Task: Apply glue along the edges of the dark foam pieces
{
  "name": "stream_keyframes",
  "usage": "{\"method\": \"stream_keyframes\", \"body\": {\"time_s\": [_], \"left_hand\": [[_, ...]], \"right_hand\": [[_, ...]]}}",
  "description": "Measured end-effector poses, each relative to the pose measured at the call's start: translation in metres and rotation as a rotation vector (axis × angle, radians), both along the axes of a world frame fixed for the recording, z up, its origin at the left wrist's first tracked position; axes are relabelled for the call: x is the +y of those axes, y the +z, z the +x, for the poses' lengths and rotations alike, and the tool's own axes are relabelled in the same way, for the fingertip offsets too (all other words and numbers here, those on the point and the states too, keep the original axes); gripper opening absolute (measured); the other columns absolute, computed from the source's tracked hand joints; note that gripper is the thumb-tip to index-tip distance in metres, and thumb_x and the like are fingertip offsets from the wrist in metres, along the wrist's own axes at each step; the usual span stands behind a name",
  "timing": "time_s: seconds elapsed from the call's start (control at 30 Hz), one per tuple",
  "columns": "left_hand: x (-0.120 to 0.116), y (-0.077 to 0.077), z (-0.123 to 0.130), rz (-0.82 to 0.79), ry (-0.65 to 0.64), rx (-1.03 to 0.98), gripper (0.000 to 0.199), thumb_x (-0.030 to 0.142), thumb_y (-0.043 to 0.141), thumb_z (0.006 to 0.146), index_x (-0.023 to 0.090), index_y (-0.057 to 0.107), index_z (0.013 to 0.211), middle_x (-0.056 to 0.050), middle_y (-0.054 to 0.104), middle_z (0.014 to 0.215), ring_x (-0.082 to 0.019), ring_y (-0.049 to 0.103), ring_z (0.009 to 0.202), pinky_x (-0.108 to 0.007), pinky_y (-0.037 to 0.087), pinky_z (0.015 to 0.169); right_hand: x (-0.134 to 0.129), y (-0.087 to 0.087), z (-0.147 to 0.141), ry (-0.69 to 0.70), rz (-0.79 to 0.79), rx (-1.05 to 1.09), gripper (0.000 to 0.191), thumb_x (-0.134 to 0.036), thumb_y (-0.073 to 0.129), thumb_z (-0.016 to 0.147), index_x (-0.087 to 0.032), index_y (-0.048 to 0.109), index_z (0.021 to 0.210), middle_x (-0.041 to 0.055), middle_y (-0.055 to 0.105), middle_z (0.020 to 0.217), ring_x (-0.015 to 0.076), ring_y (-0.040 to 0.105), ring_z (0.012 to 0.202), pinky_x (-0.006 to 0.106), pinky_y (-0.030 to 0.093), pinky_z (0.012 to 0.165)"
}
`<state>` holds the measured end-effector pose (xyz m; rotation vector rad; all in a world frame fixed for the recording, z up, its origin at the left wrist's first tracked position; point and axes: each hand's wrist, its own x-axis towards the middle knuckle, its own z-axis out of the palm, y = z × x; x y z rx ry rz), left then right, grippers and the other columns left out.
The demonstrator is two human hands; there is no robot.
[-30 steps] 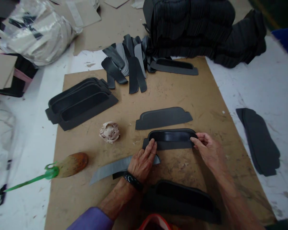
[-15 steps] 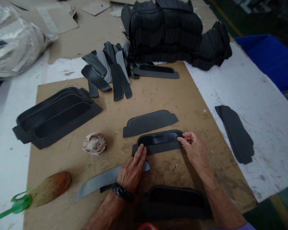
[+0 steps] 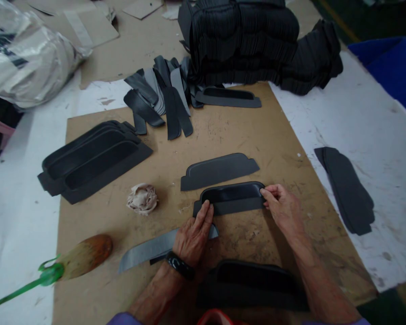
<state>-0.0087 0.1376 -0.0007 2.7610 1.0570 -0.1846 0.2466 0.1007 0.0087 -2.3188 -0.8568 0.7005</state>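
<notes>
A black moulded piece with a recessed pocket [image 3: 237,198] lies on the brown board in front of me. My left hand [image 3: 194,234] rests its outstretched, nearly joined fingertips on the piece's left end. At the other end, my right hand [image 3: 284,207] pinches the upper right corner between thumb and fingers. Just beyond lies a flat dark grey piece [image 3: 219,171]. A grey strip [image 3: 149,248] passes beneath my left hand. Nearer my body is another dark recessed piece [image 3: 253,284], in shadow.
Stacked recessed pieces [image 3: 94,162], a crumpled cloth ball [image 3: 142,198] and a green-and-brown tool [image 3: 84,256] are on the left. Loose strips [image 3: 159,95] and a big black stack [image 3: 243,40] stand behind. Flat pieces [image 3: 347,189] lie right, near a blue bin [image 3: 392,72].
The whole view has shifted, so most things appear slightly further right. Both hands keep their places on the black piece.
</notes>
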Motion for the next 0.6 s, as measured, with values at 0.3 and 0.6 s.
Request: {"method": "stream_keyframes", "body": {"time_s": [0.3,0.6], "left_hand": [[0.0024,-0.0012,-0.0028,-0.017,0.018,-0.055,0.07,0.002,0.038,0.077,0.019,0.019,0.142,-0.01,0.035,0.143,-0.018,0.06,0.1,-0.029,0.052,0.079],[0.0056,-0.0017,-0.0022,0.002,-0.011,-0.052,0.07,-0.003,0.037,0.072,0.016,0.029,0.139,-0.008,0.035,0.143,-0.018,0.061,0.099,-0.027,0.054,0.074]], "right_hand": [[0.0023,-0.0055,0.0029,0.038,0.005,-0.032,0.029,-0.047,0.05,0.077,-0.019,0.057,0.075,0.0029,0.062,0.065,0.0175,0.06,0.055,0.028,0.044,0.052],[0.0049,-0.0092,0.0064,0.049,-0.042,-0.04,0.024,-0.043,0.049,0.077,-0.02,0.055,0.073,0.0013,0.061,0.062,0.0159,0.059,0.052,0.026,0.042,0.05]]}}
